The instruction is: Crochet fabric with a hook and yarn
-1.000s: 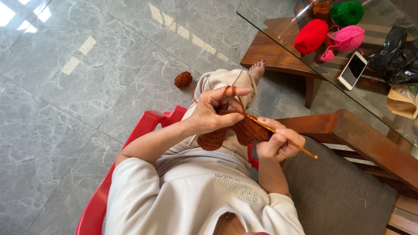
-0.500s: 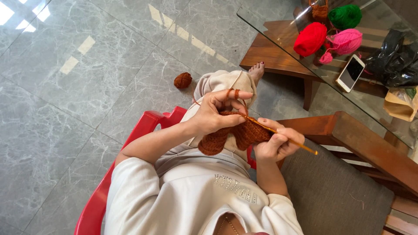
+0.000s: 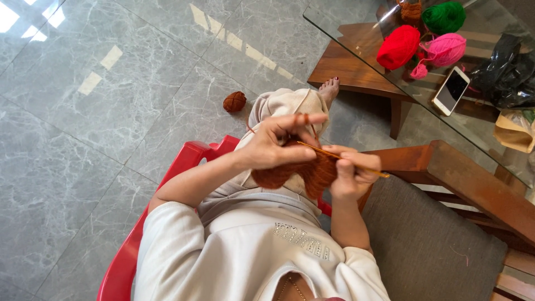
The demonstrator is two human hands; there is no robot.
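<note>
a: head view, start with the hands. what's the left hand (image 3: pixel 278 146) doing?

b: its fingers (image 3: pixel 304 119) are curled over the top of the rust-brown crocheted yarn piece (image 3: pixel 304 173), pinching its upper edge, with the forefinger stretched out straight. a thin strand seems to run over that finger, likely to keep the yarn taut.

a: and the right hand (image 3: pixel 352 174)?

b: fingers pressed together around the thin orange-yellow crochet hook (image 3: pixel 356 165), thumb on top. the hook's tip goes under the left fingers into the piece; its tail sticks out past the right fingers. the piece hangs between both hands, over the lap, close enough to see the stitches.

a: where does the strand lead?

b: well beyond the left fingers, to a small brown yarn ball (image 3: pixel 234 101) on the grey marble floor (image 3: pixel 111 111), where it can probably roll freely.

a: room to move?

b: open floor on the left-hand side. just beside the right fingers is a wooden armrest (image 3: pixel 473 184), and farther out the edge of a glass tabletop (image 3: pixel 356 56) carrying a red yarn ball (image 3: pixel 398 47), a pink one (image 3: pixel 444 49), a green one (image 3: pixel 444 17) and a white phone (image 3: pixel 452 90). the red plastic chair (image 3: pixel 184 167) rim lies below the left forearm.
</note>
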